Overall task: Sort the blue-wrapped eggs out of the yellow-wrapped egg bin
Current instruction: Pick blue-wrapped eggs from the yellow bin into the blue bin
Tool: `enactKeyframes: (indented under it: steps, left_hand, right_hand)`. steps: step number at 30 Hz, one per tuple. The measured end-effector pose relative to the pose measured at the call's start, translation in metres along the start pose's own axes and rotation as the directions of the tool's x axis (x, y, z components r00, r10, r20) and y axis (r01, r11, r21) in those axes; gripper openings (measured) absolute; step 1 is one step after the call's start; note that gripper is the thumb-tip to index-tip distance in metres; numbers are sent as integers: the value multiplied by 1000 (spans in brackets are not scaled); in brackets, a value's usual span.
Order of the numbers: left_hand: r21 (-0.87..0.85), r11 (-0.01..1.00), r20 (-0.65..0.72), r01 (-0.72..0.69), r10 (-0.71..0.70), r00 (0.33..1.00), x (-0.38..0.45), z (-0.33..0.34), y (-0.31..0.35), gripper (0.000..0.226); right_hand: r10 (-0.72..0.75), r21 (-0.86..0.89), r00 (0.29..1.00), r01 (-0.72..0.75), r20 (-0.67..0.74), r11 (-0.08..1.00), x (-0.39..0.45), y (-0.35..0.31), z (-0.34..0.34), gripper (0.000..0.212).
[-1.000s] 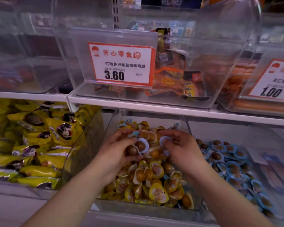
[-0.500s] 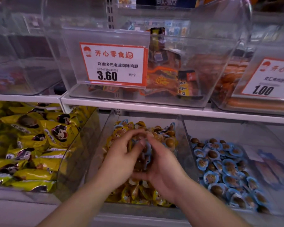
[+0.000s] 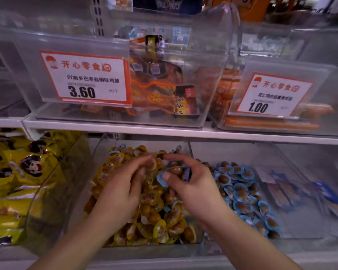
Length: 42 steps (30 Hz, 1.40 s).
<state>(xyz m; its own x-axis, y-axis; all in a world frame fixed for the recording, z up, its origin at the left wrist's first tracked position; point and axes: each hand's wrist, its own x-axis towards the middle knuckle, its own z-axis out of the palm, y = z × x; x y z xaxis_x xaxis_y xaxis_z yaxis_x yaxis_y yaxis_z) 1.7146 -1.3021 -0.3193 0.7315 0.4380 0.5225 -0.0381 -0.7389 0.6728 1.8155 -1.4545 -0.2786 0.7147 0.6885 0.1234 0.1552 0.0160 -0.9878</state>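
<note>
A clear bin (image 3: 98, 152) on the lower shelf holds a heap of yellow-wrapped eggs (image 3: 160, 227), with a few blue-wrapped ones at its back (image 3: 118, 149). My right hand (image 3: 191, 184) grips a small bunch of blue-wrapped eggs (image 3: 174, 172) above the heap, thumb pressed on a blue wrapper. My left hand (image 3: 123, 188) reaches into the heap beside it, its fingertips stretched toward the eggs near that bunch; whether they pinch anything is blurred. To the right, a second clear bin holds the blue-wrapped eggs (image 3: 242, 193).
Yellow snack packets (image 3: 18, 182) fill the bin at left. Flat blue-and-white packets (image 3: 300, 193) lie at far right. A white shelf edge (image 3: 164, 131) runs just above the bins, carrying clear bins with price cards (image 3: 84, 78) marked 3.60 and 1.00.
My hands, pressed together over the heap half a second ago, have drawn slightly apart. The blue-wrapped eggs now sit in my right hand, and my left fingers have stretched out.
</note>
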Motion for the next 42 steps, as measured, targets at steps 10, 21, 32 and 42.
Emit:
enactKeyframes:
  steps: [10,21,32,42]
  left_hand:
    - [303,943,338,-140,30,941,7,36,6,29]
    - [629,718,562,-298,-156,812,19,34,-6,40]
    - [607,739,509,-292,-80,857,34,36,3,48]
    - [607,770,546,-196,-225,807,41,85,-21,80]
  right_hand:
    - [240,-18,900,-264,-365,964,19,36,-141,61]
    - [89,-247,992,-107,-86,963,14,31,-98,31]
    - [-24,-441,999,36,33,897,-3,55,-57,59]
    - [-55,-428,998,40,-23,903,-2,60,-53,59]
